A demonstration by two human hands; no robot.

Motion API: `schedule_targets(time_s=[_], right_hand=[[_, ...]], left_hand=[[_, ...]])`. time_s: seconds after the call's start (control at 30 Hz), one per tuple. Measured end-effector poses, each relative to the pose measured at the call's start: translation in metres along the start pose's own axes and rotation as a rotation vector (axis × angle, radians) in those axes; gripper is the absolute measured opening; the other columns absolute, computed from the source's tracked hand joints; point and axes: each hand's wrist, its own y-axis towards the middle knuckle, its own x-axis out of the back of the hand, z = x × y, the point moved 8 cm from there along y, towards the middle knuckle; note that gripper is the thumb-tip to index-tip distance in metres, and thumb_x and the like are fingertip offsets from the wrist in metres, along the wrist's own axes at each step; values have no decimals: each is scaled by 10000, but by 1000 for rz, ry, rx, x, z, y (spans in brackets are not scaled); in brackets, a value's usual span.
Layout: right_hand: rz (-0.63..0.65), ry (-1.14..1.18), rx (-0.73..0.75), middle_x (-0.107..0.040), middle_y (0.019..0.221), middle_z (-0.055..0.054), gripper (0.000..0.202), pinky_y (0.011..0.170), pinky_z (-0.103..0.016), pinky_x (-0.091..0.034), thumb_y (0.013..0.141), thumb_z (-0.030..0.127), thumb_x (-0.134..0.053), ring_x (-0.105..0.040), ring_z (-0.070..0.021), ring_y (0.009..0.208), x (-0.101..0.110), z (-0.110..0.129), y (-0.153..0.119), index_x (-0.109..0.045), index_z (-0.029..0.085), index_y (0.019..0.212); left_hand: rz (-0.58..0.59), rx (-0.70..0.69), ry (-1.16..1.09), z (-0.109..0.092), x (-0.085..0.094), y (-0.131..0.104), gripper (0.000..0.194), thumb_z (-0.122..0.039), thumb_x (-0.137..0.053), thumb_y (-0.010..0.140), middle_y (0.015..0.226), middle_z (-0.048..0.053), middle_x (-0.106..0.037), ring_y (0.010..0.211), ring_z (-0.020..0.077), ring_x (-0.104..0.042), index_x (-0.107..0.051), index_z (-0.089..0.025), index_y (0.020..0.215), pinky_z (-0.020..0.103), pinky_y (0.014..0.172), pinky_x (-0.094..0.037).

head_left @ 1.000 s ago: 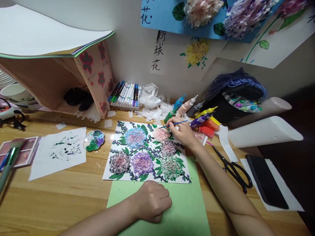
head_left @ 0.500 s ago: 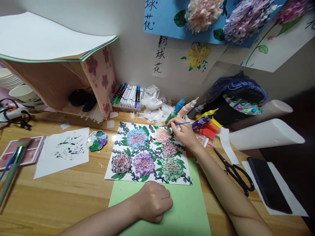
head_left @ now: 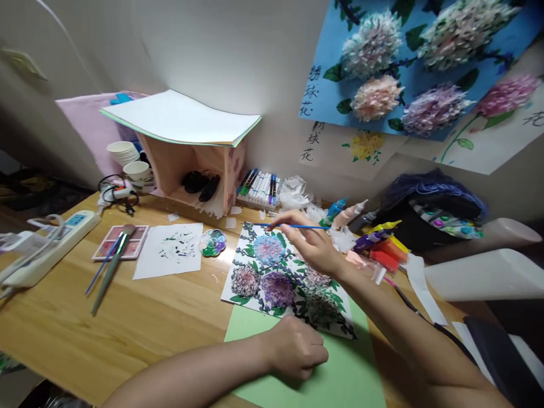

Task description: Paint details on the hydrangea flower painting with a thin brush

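My right hand pinches a thin blue paintbrush, held nearly level over the top of a flower painting. The brush tip points left, near the painting's top left corner; I cannot tell whether it touches. Raised, textured blooms in blue, purple, pink-black and green cover the white sheet, with green leaves between; my hand and forearm hide part of its right side. Closed in a fist, my left hand rests at the painting's lower edge, over the green paper beneath. Left of the painting sits a flower-shaped palette with green, white and purple paint.
Paint-streaked paper lies left of the palette, beside a large brush. Behind stand a box shelf, markers and crumpled tissue. Paint bottles and a white roll are at the right, a power strip far left.
My right hand has carried the paintbrush left across the painting's top, now covering the peach bloom. The view has swung left and up. My left fist stays by the lower edge.
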Motion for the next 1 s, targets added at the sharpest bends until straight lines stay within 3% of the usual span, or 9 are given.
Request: schedule_targets(time_s=[0.17,0.3,0.47,0.67,0.73,0.8,0.9,1.0], right_hand=[[193,-79,90,-629,891,-45,161,805,-336,-431,895,201,-433,-555,-183,893,-85,11,37,-592,215,916],[274,-165,121,-612,846,-63,154,779,-323,-421,884,183,-435,-531,-191,876,-129,6,46,-589,187,884],[348,-214,92,-590,789,-54,142,758,-308,-416,851,151,-457,-529,-180,823,-150,0,44,-591,177,814],[278,-183,84,-604,812,-57,129,773,-314,-425,842,145,-458,-531,-189,855,-154,0,43,-582,183,843],[267,-188,97,-608,812,-54,125,779,-316,-430,836,143,-468,-532,-190,858,-150,3,41,-583,189,839],[188,-163,94,-618,843,-52,135,798,-319,-434,852,158,-459,-537,-185,883,-130,8,37,-588,194,864],[20,-86,65,-640,942,-43,171,845,-333,-432,899,215,-428,-557,-175,940,-74,13,22,-597,213,926],[-198,-67,-33,-642,1023,-36,219,887,-359,-421,928,268,-395,-572,-177,987,2,1,-16,-600,239,999]], left_hand=[[18,4,-16,0,0,1,99,-215,-513,712,673,-6,-598,656,132,-565,-476,-191,623,276,424,-302],[22,-4,-1,0,1,1,89,-241,-514,729,735,0,-636,693,131,-592,-509,-195,653,268,395,-279],[5,-12,7,-2,4,0,77,-254,-518,734,764,-8,-649,724,132,-605,-544,-194,695,267,387,-257],[19,-15,17,0,5,-1,75,-241,-513,726,714,-11,-640,660,135,-586,-559,-186,703,270,394,-258],[18,-18,19,1,5,-2,75,-245,-520,724,697,-9,-633,649,142,-582,-561,-185,708,273,395,-258],[5,-28,16,0,5,-2,70,-242,-527,723,687,-4,-627,640,147,-574,-562,-183,713,277,397,-264],[-11,-42,15,0,6,-2,58,-233,-537,710,666,6,-612,620,150,-557,-557,-180,702,278,412,-281],[-18,-26,27,3,7,-3,45,-220,-553,669,615,1,-579,581,142,-534,-530,-186,650,274,411,-255]])
